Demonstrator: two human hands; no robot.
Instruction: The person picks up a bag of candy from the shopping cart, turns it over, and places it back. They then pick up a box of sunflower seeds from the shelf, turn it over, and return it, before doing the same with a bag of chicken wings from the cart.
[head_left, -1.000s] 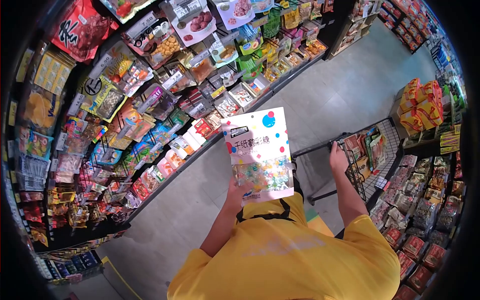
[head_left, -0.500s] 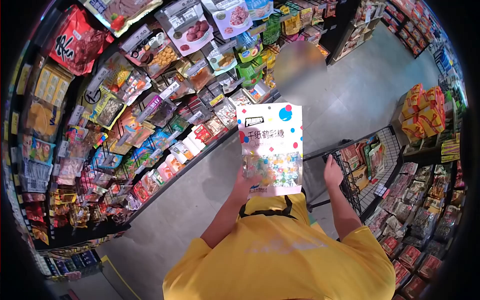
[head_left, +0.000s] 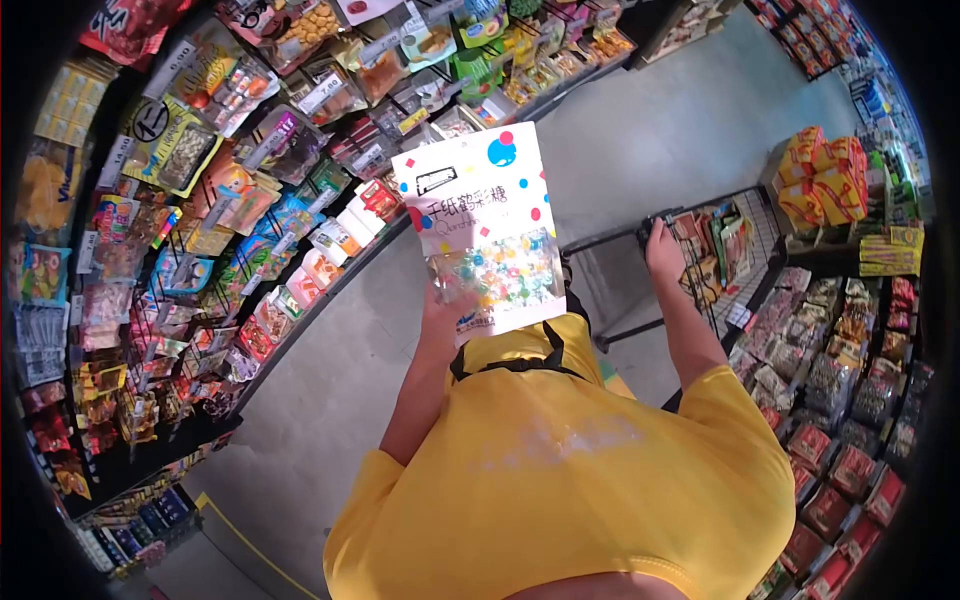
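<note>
My left hand [head_left: 441, 312] grips a bag of candy [head_left: 497, 262] by its lower left side, with most of the fingers hidden behind it. The bag is white with coloured dots and Chinese lettering, and a clear window shows wrapped, multicoloured sweets. It is held up in front of my body, tilted slightly to the left. Off to the right, my right hand [head_left: 664, 254] is closed around the black handle of a shopping cart [head_left: 742, 312]. Several packaged foods [head_left: 722, 240] lie in the cart's wire basket.
A long shelf of bagged snacks [head_left: 187, 150] with price tags curves along the left. Yellow-and-red packs [head_left: 822, 178] are stacked beyond the cart. More packaged goods [head_left: 835, 385] line the right side. Grey floor [head_left: 335, 405] runs between the displays.
The candy bag has shifted left and up in view and now leans left, still in my left hand. My right hand stays on the cart. A blurred patch at the top has gone.
</note>
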